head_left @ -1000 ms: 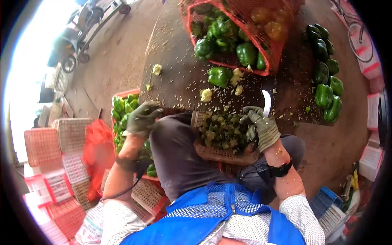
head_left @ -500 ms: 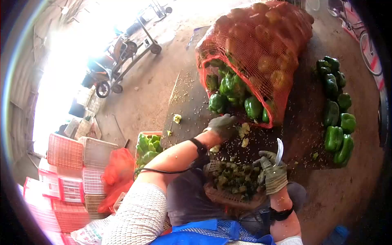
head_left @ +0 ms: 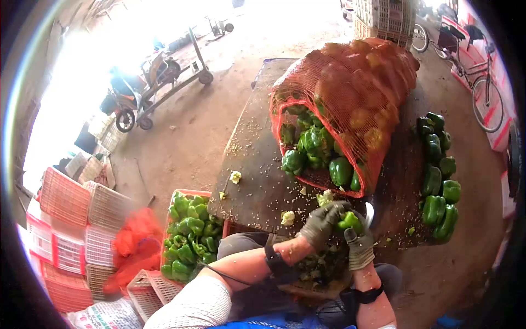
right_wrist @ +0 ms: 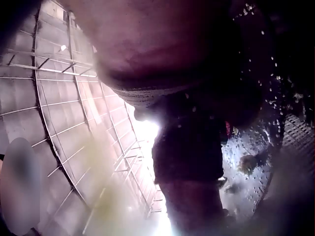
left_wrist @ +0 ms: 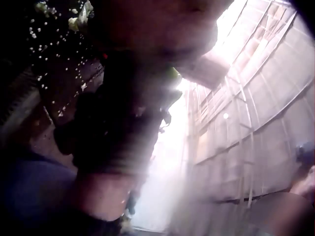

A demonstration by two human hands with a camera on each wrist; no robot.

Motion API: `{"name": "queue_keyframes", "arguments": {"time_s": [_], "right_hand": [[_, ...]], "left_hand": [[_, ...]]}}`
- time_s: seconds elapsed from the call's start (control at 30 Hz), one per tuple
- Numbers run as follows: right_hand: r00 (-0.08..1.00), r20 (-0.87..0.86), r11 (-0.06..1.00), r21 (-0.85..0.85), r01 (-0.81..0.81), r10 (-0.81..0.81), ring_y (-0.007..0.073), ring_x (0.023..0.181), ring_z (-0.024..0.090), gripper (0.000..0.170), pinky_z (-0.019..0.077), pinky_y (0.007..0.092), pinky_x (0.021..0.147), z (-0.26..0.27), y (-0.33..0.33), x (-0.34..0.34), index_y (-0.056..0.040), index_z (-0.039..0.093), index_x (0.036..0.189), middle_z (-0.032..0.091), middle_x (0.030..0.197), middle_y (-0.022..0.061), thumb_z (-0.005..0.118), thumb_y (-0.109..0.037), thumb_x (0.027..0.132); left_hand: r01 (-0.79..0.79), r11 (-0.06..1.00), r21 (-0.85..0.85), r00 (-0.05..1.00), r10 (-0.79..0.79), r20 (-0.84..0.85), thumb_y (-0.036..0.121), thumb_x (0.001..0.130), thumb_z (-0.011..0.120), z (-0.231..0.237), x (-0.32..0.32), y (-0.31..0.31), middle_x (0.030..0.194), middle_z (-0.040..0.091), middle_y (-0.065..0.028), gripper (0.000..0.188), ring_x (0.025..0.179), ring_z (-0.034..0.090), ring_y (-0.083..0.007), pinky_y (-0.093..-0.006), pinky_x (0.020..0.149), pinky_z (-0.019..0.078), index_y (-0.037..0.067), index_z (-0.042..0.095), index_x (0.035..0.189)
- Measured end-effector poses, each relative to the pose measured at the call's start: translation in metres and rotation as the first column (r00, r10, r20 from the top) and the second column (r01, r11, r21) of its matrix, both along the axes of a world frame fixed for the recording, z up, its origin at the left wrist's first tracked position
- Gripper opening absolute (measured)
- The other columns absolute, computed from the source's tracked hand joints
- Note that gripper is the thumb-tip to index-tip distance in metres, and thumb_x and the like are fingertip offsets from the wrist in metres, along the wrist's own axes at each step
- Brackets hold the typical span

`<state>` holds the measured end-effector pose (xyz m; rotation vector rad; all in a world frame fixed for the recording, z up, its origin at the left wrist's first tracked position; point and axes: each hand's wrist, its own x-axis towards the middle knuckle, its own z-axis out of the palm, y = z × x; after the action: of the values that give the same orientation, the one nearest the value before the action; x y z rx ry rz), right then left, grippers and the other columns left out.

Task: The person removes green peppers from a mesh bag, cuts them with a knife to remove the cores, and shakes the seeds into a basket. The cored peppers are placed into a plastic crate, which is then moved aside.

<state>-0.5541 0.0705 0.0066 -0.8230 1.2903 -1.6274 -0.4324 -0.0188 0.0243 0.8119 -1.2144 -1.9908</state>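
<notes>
Green pepper (head_left: 349,221) was up between both gloved hands, just above the near edge of the dark table (head_left: 246,183) and in front of the person. We had the left hand (head_left: 323,223) with fingers curled over the pepper's far and left side, gripping it. Right hand (head_left: 360,249) had its thumb against the near side of the same pepper, its other fingers bent round a knife whose curved blade (head_left: 370,214) stuck out past them; we could not see the handle. Both wrist views were too dark and blurred for us to check finger contact. Below the hands, we saw a heap of dark green trimmings (head_left: 318,268), partly covered by the left forearm. On the table we noted scattered pale seeds, a pale core (head_left: 287,218) near the left hand, another chunk just beyond it, and a red net bag (head_left: 356,93) on its side, peppers (head_left: 318,143) showing at its mouth. Far right of the table we marked a double row of whole peppers (head_left: 434,208). Left of the table stood an orange-rimmed crate (head_left: 190,192) full of lighter green peppers (head_left: 189,236), with red netting (head_left: 134,236) and stacked crates (head_left: 66,197) beyond.
</notes>
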Motion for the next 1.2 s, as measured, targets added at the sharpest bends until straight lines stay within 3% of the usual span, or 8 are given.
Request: {"name": "queue_keyframes", "arguments": {"time_s": [0.13,0.37,0.63,0.7,0.9,0.97,1.0,1.2], "right_hand": [[0.921,0.387,0.997,0.039,-0.064,0.044,0.0183,0.094,0.060,0.075,0.0548,0.0314,0.077,0.021,-0.001,0.000,-0.0051,0.046,0.131,0.060,0.111,0.0071,0.082,-0.036,0.072],[0.922,0.351,0.967,0.131,-0.219,0.162,0.0201,0.093,0.063,0.079,0.0535,0.0319,0.081,0.010,-0.005,0.013,-0.0027,0.041,0.133,0.064,0.103,0.0107,0.079,-0.040,0.074],[0.969,0.192,0.957,0.211,-0.197,0.157,0.0213,0.104,0.059,0.106,0.0503,0.0332,0.088,0.034,0.001,0.002,0.0006,0.034,0.138,0.060,0.115,0.0131,0.082,-0.055,0.061],[0.993,0.018,0.989,0.089,-0.114,0.113,0.0206,0.107,0.058,0.099,0.0480,0.0318,0.091,0.044,-0.002,0.009,0.0004,0.035,0.138,0.059,0.119,0.0123,0.080,-0.051,0.066],[0.957,-0.185,0.970,0.135,-0.202,0.225,0.0200,0.111,0.054,0.102,0.0435,0.0318,0.096,0.046,0.002,0.001,-0.0016,0.037,0.138,0.056,0.125,0.0105,0.084,-0.050,0.062],[0.950,-0.140,0.940,0.239,-0.242,0.280,0.0195,0.109,0.054,0.099,0.0439,0.0313,0.095,0.041,0.002,-0.002,-0.0029,0.038,0.137,0.057,0.123,0.0102,0.085,-0.047,0.062],[0.950,-0.106,0.919,0.305,-0.249,0.293,0.0193,0.108,0.055,0.098,0.0442,0.0311,0.095,0.037,0.009,-0.004,-0.0036,0.039,0.137,0.057,0.122,0.0100,0.086,-0.046,0.062],[0.931,-0.243,0.936,0.291,-0.196,0.271,0.0180,0.108,0.054,0.080,0.0447,0.0306,0.094,0.044,0.014,-0.002,-0.0077,0.044,0.136,0.056,0.123,0.0120,0.083,-0.031,0.069]], "left_hand": [[0.323,0.874,-0.363,0.946,-0.306,0.106,0.024,0.097,0.054,0.033,0.026,-0.006,0.115,0.062,-0.0051,0.037,0.103,0.056,-0.0113,-0.0259,0.089,0.0465,0.004,0.053,0.128],[0.620,0.783,-0.046,0.759,-0.584,0.287,0.031,0.089,0.060,-0.014,0.055,-0.019,0.111,0.064,-0.0090,0.043,0.096,0.063,-0.0269,-0.0380,0.082,0.0530,0.005,0.053,0.122],[0.696,0.577,-0.428,0.695,-0.391,0.604,0.029,0.077,0.073,0.023,0.046,0.000,0.094,0.066,-0.0140,0.057,0.086,0.066,-0.0310,-0.0372,0.074,0.0513,0.010,0.049,0.124],[0.517,0.843,-0.150,0.841,-0.467,0.272,0.027,0.078,0.070,-0.007,0.037,0.004,0.092,0.065,-0.0166,0.054,0.084,0.065,-0.0359,-0.0398,0.070,0.0517,0.010,0.048,0.124],[0.641,0.516,-0.569,0.682,-0.042,0.730,0.022,0.084,0.062,0.012,0.031,0.003,0.077,0.064,-0.0162,0.037,0.073,0.066,-0.0333,-0.0407,0.059,0.0511,0.006,0.050,0.115],[0.341,0.934,0.103,0.746,-0.336,0.575,0.030,0.091,0.058,0.034,0.022,0.010,0.083,0.067,-0.0085,0.029,0.077,0.065,-0.0220,-0.0343,0.066,0.0518,0.006,0.061,0.106],[0.161,0.846,0.508,0.798,-0.415,0.437,0.035,0.095,0.057,0.039,0.017,0.011,0.086,0.068,-0.0047,0.032,0.079,0.064,-0.0164,-0.0311,0.069,0.0522,0.005,0.066,0.101],[0.302,0.611,0.732,0.862,-0.502,0.063,0.018,0.095,0.051,0.021,0.013,0.008,0.097,0.064,-0.0058,0.022,0.085,0.062,-0.0137,-0.0321,0.079,0.0517,0.004,0.059,0.110]]}}
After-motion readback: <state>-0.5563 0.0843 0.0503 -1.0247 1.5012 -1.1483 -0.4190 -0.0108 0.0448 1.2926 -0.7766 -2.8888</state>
